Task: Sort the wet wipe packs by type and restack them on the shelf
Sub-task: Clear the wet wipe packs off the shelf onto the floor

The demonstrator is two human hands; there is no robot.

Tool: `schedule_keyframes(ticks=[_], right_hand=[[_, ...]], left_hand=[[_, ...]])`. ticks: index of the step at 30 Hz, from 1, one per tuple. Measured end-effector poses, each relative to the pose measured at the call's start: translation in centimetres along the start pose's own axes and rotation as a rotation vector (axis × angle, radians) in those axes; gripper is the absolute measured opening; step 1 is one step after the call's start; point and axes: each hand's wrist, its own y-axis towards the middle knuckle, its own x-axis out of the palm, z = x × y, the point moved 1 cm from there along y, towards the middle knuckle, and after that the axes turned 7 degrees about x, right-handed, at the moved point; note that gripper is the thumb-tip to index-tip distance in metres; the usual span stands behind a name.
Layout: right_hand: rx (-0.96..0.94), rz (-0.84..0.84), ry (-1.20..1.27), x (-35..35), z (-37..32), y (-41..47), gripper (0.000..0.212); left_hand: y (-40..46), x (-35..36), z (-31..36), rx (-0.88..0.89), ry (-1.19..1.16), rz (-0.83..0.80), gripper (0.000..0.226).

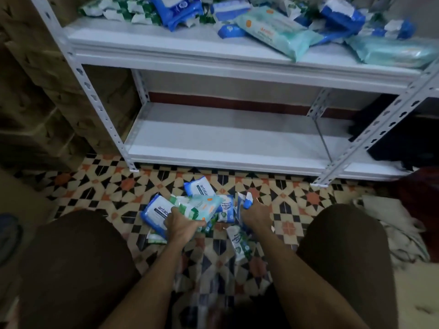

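Note:
Several wet wipe packs lie in a heap on the patterned floor before the white shelf unit point(237, 74). My left hand point(181, 225) grips a pale teal pack point(202, 206) together with a green-and-white one. My right hand point(254, 216) holds a small blue-and-white pack point(245, 201) upright. Two blue-and-white "antabac" packs lie close by, one point(155, 213) left of my left hand, the other point(198, 187) nearer the shelf. A green-and-white pack point(238, 241) rests on the floor below my right wrist. The upper shelf board carries a mixed jumble of blue packs point(177, 10), teal packs point(278, 32) and green-white ones.
The lower shelf board point(225, 143) is bare. My knees point(78, 257) flank the heap on both sides. Brown cartons point(31, 91) stand left of the shelf, dark things point(408, 143) at its right end. White cloth point(392, 222) lies on the floor at right.

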Motion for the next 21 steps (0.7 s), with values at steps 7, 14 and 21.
schedule_keyframes(ticks=[7, 14, 21], right_hand=[[0.023, 0.050, -0.207, 0.8, 3.0, 1.2, 0.065], [-0.035, -0.232, -0.255, 6.4, 5.3, 1.1, 0.049], [0.228, -0.235, 0.319, 6.8, 5.2, -0.3, 0.083]], left_hand=[[-0.8, 4.0, -0.4, 0.102, 0.114, -0.046, 0.098], [-0.4, 6.0, -3.3, 0.142, 0.113, -0.178, 0.071], [0.2, 5.5, -2.4, 0.004, -0.054, -0.155, 0.095]])
